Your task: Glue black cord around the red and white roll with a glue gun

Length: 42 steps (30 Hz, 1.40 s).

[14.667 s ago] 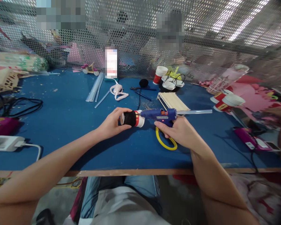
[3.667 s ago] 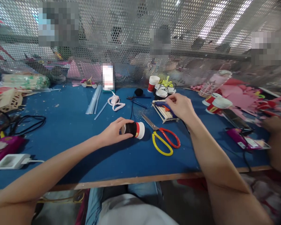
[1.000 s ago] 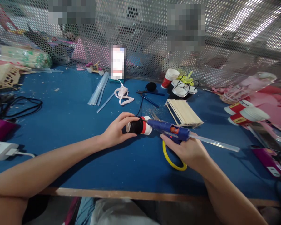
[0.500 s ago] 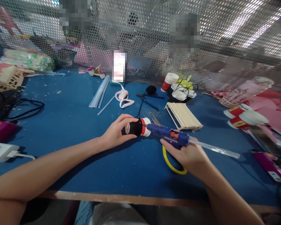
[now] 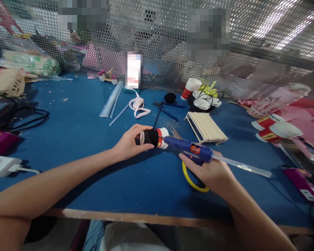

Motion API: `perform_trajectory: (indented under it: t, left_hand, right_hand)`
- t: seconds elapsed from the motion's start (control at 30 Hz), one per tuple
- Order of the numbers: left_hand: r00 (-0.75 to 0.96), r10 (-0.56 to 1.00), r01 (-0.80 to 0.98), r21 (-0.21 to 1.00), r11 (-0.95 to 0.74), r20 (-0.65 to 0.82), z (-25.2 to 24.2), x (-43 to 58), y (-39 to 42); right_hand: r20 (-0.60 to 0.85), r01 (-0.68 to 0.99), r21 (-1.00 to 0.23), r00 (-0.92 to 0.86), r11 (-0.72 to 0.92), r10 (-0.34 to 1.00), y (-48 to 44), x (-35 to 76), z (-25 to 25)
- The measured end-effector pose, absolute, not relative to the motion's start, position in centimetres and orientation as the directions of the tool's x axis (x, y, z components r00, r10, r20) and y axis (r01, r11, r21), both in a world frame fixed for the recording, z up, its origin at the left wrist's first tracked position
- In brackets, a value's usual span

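Observation:
My left hand [image 5: 132, 143] grips a paper cup [image 5: 163, 138] lying on its side, its base end wound with black cord. From the wrapped part a strand of cord [image 5: 157, 118] runs back to a black ball of cord [image 5: 170, 97]. My right hand [image 5: 211, 170] is closed around a blue hot glue gun [image 5: 189, 148] with a clear glue stick out of its rear. The gun's nozzle is at the cup, beside the edge of the black winding. Under the gun and right hand lie scissors with a yellow handle [image 5: 189, 179], partly hidden.
Pliers [image 5: 169, 113] with blue handles, white ribbon [image 5: 138, 106] and clear glue sticks [image 5: 112, 99] lie behind the cup. A wooden stick frame [image 5: 206, 127] sits right of them. More paper cups [image 5: 279, 132] lie at right; a white charger [image 5: 4, 165] at left. Metal mesh backs the table.
The cup has turned slightly in my left hand, and the left thumb has shifted. The glue gun's nozzle stays at the winding's edge. The whole view has shifted a little.

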<state>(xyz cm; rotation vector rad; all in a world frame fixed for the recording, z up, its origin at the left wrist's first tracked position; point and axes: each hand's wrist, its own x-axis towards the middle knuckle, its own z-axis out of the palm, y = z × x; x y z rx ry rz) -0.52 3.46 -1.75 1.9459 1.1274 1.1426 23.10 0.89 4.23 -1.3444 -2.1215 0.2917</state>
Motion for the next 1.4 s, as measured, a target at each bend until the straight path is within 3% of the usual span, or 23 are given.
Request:
perform_trajectory:
  t: [0.43,0.6,0.8,0.97,1.4]
  left_hand:
    - [0.197,0.953,0.299,0.912,-0.282,0.23,-2.1,-0.5,3.6]
    - [0.184,0.969,0.265,0.94,-0.212,0.167,-1.9,-0.4,3.7]
    - [0.193,0.97,0.241,0.952,-0.191,0.146,-1.9,-0.4,3.7]
    - [0.223,0.953,0.253,0.931,-0.261,0.207,-2.4,-0.4,3.6]
    - [0.349,0.83,0.409,0.726,-0.552,0.435,-1.5,-0.7,2.7]
  right_hand:
    - [0.395,0.811,-0.334,-0.342,0.48,0.853,0.4,23.6,3.9]
    - [0.334,0.811,-0.308,-0.398,0.498,0.854,0.3,23.4,4.4]
    - [0.386,0.799,-0.292,-0.405,0.526,0.829,0.6,23.4,4.1]
    - [0.378,0.778,-0.422,-0.316,0.466,0.87,0.6,22.9,4.4]
    - [0.355,0.75,-0.487,-0.298,0.447,0.886,0.9,22.6,5.1]
